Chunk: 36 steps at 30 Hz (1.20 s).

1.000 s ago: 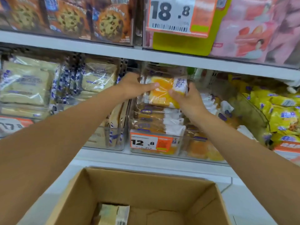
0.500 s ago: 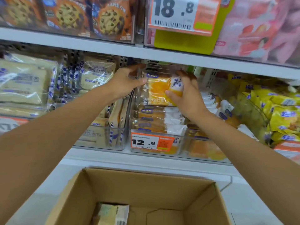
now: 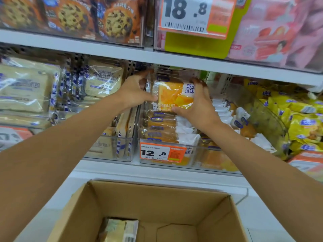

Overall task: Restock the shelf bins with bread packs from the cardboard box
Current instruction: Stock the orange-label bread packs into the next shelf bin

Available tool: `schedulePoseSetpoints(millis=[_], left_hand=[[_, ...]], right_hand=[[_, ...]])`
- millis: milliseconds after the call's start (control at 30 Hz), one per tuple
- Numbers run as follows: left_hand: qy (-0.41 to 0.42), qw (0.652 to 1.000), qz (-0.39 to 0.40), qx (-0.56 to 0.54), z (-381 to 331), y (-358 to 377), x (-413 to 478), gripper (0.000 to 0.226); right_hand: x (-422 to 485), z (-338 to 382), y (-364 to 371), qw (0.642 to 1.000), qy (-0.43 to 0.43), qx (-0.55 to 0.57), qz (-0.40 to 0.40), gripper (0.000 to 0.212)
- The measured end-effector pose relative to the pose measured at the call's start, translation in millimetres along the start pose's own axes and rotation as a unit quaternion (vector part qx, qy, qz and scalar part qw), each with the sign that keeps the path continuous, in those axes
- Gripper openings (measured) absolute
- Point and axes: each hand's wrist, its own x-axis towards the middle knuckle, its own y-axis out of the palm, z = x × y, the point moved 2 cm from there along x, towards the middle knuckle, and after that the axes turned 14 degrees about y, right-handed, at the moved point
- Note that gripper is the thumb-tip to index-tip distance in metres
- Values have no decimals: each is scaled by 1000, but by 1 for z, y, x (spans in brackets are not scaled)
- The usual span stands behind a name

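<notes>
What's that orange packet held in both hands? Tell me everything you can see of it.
A bread pack: shiny clear wrapper over orange-yellow bread, with a white printed panel at its right end. It stands tilted, face to the camera, atop a stack of similar packs in a clear bin. The left hand grips its left edge, the right hand its right end.
</notes>
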Motion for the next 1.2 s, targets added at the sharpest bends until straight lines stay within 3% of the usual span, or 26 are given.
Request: schedulePoseSetpoints(millis=[167,267,333,533,633,733,833,967,1067,1200], left_hand=[[-18,999,-37,-8,-14,2,-10,75],[-20,997,-65,33,-24,2,-25,70],[-15,995,-85,56,-28,3,-41,64],[26,978,-178,101,-47,17,-130,16],[31,984,-158,80,-48,33,-190,15],[-44,994,-67,77,-20,60,-250,9],[-173,982,9,77,35,81,-305,8],[-314,947,2,65,108,96,-358,15],[-366,930,-12,46,132,105,-380,19],[-412,911,-26,11,147,115,-399,17]], right_hand=[[-5,-5,-6,998,1,53,33,116],[-21,-9,-14,997,13,46,56,110],[-37,-11,-20,999,12,22,47,98],[-115,-12,-27,994,-69,-45,-78,46],[-166,-24,-11,998,-56,-15,-40,34],[-218,-61,27,995,10,-33,91,34],[-264,-114,74,960,103,-79,248,36],[-308,-177,146,880,241,-104,397,42],[-340,-196,187,794,392,7,464,24],[-366,-197,259,759,435,51,482,53]])
